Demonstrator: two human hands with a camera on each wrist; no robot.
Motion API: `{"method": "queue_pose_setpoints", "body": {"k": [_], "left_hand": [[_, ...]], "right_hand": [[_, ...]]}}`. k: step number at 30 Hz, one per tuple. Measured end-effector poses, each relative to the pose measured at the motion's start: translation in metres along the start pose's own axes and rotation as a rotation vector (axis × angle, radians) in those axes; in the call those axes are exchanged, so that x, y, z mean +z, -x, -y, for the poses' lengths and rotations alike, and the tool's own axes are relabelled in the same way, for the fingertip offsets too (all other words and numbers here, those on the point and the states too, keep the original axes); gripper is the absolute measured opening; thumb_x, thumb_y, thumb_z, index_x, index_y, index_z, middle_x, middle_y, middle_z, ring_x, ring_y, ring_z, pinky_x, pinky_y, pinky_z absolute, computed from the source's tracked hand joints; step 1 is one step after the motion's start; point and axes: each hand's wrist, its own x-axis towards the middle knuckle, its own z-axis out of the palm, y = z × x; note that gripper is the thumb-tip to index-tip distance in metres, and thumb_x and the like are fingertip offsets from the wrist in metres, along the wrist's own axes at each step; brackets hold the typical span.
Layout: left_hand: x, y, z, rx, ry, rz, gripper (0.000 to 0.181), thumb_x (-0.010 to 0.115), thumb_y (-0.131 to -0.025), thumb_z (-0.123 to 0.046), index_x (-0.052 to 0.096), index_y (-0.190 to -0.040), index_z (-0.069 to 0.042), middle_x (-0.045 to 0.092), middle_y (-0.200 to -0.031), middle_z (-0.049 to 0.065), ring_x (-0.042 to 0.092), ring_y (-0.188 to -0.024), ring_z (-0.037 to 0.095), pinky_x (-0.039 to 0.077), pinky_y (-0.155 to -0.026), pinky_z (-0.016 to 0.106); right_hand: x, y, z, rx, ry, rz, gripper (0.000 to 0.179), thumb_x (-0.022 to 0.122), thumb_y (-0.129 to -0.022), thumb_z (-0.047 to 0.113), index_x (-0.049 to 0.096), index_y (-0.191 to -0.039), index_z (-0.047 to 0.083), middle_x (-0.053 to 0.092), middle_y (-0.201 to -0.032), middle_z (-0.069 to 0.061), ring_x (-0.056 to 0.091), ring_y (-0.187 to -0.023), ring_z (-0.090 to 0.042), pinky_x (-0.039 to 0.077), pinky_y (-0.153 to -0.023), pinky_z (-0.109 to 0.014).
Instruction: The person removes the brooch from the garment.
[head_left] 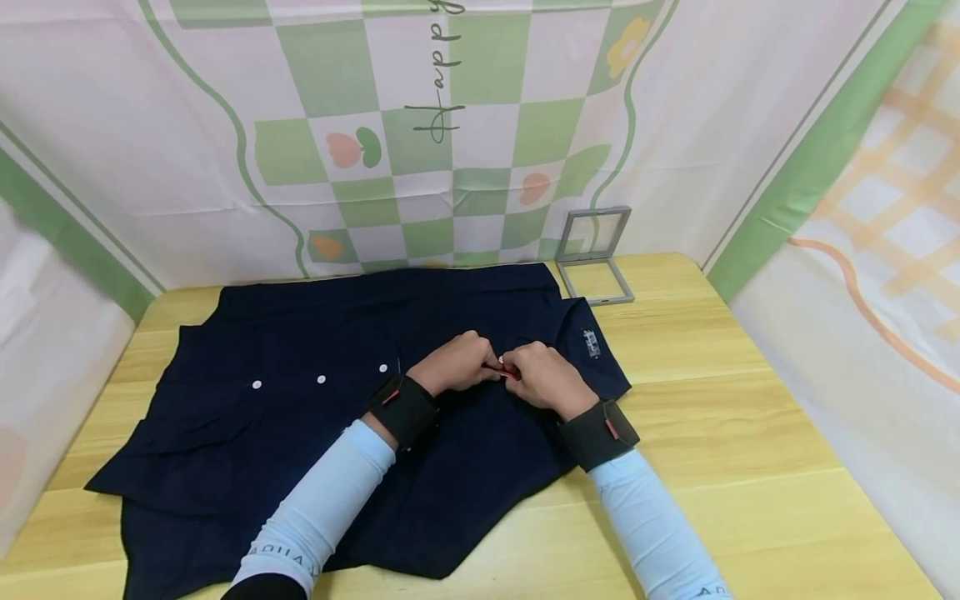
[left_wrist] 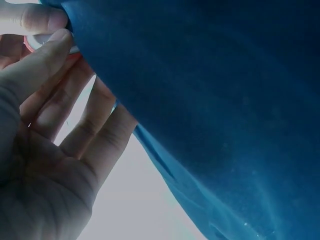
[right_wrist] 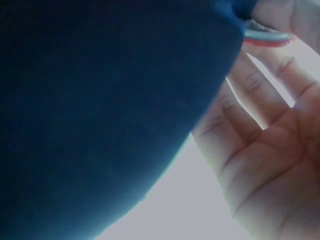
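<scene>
A dark navy shirt (head_left: 300, 333) lies spread over the table, with several white buttons down its front and its collar (head_left: 600, 375) to the right. At the upper front, both hands meet over a small round badge (head_left: 507, 373) with a red rim. My left hand (head_left: 461, 362) pinches the badge between thumb and fingertips; its silvery back (left_wrist: 37, 41) shows in the left wrist view. From the other side my right hand (head_left: 551, 379) pinches the badge's edge (right_wrist: 267, 37) beside the cloth. Fingers hide much of the badge, and a cloth fold hangs in front of both palms.
A small grey hinged frame (head_left: 598, 211) stands unfolded behind the collar, near the table's back edge. Wooden tabletop (head_left: 750, 467) extends to the right of the shirt. A checked curtain (head_left: 487, 67) rises along the back, with more cloth hanging at both sides.
</scene>
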Motion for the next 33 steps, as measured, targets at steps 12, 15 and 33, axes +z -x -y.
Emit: {"method": "queue_pose_setpoints", "body": {"k": [12, 15, 33], "left_hand": [[-0.0011, -0.0015, -0.0007, 0.002, 0.011, 0.0, 0.015, 0.066, -0.094, -0.013, 0.079, -0.101, -0.007, 0.074, -0.082, 0.005, 0.051, -0.056, 0.005, 0.036, -0.053, 0.014], [-0.0013, -0.0014, -0.0009, 0.003, 0.015, -0.003, 0.016, 0.066, -0.094, -0.013, 0.078, -0.102, -0.007, 0.074, -0.084, 0.006, 0.051, -0.056, 0.004, 0.036, -0.053, 0.014], [0.0004, 0.0008, -0.0003, 0.023, 0.019, -0.018, 0.015, 0.066, -0.095, -0.013, 0.079, -0.098, -0.008, 0.073, -0.078, 0.005, 0.05, -0.054, 0.003, 0.035, -0.052, 0.013]], "right_hand": [[-0.0023, 0.0006, 0.0002, 0.001, -0.001, 0.005, 0.024, 0.067, -0.087, 0.005, 0.055, -0.069, 0.014, 0.045, -0.063, 0.001, 0.045, -0.056, -0.011, 0.033, -0.055, -0.023], [-0.0025, 0.0006, 0.0002, 0.005, -0.003, 0.007, 0.024, 0.066, -0.087, 0.004, 0.054, -0.068, 0.014, 0.045, -0.063, 0.001, 0.045, -0.055, -0.011, 0.033, -0.055, -0.023], [-0.0017, 0.0013, 0.002, 0.014, -0.007, 0.02, 0.026, 0.064, -0.087, 0.003, 0.05, -0.068, 0.015, 0.04, -0.062, 0.002, 0.042, -0.054, -0.012, 0.03, -0.055, -0.023]]}}
